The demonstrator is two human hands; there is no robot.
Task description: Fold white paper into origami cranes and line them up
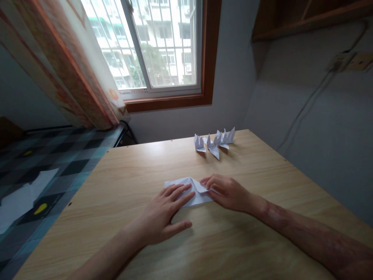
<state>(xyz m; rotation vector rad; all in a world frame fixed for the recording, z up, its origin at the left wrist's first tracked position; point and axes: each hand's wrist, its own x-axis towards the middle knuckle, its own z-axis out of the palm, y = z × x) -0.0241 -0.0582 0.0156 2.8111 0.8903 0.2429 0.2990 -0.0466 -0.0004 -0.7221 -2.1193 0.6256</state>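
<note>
A white sheet of paper (pixel 196 200), partly folded, lies on the wooden table in front of me. My left hand (pixel 167 208) rests flat on its left part, fingers spread and the thumb stretched out over the table. At the right side, my right hand (pixel 223 188) pinches a folded-over flap of the paper between thumb and fingers. The flap is raised a little, and a crease peak shows near the paper's top edge. Both hands cover parts of the sheet.
Several folded white paper figures (pixel 212 146) with upright points stand near the table's (pixel 140 167) far edge. Loose white paper (pixel 20 200) lies on a checked cloth (pixel 72 167) at the left. Beyond are a window (pixel 169 46), a curtain (pixel 78 70) and a wall socket (pixel 344 62).
</note>
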